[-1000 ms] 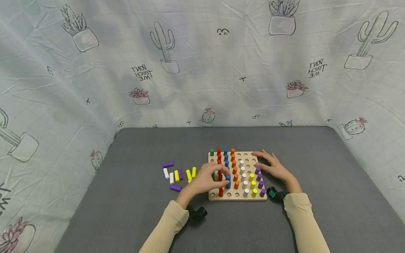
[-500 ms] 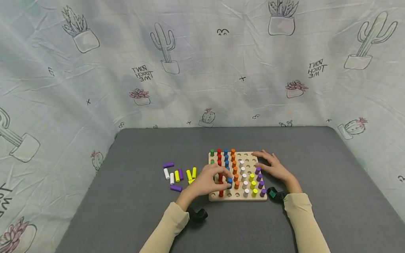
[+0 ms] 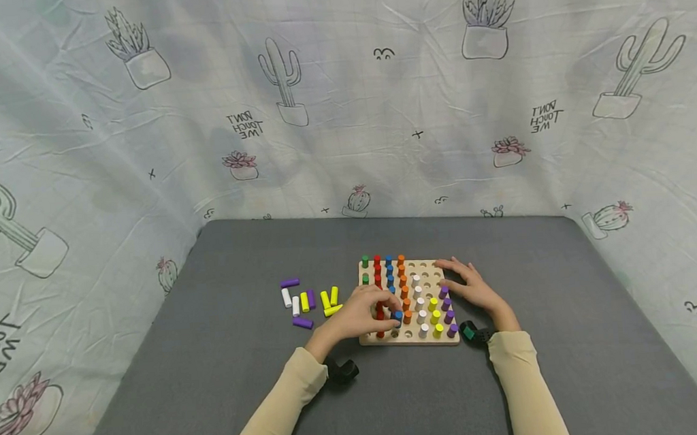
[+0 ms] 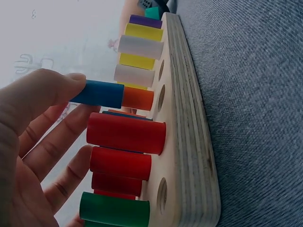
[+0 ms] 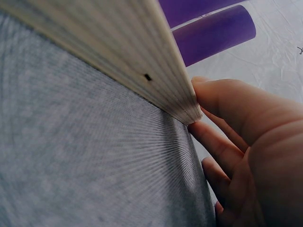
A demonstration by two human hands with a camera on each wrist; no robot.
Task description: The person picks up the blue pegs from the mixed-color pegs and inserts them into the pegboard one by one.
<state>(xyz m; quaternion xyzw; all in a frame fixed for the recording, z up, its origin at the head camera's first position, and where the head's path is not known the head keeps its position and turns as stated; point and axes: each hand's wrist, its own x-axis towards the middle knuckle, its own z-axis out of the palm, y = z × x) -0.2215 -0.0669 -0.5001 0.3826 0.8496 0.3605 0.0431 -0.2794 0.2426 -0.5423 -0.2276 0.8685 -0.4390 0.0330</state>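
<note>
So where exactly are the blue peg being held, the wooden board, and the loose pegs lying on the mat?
blue peg [image 4: 99,93], left wrist view, on the side of its shaft.
wooden board [image 3: 426,267], head view, on its bare far part.
loose pegs [image 3: 304,301], head view, on a yellow one mid-group.

The backdrop cloth [image 3: 340,109] carries mirrored print that seems to read "DON'T TOUCH ME" beside its cactus drawings

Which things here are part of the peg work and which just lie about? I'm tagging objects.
In use: wooden pegboard, blue peg pinched by left hand, right hand steadying the board's edge.

Lying about: loose pegs, cactus cloth.
</note>
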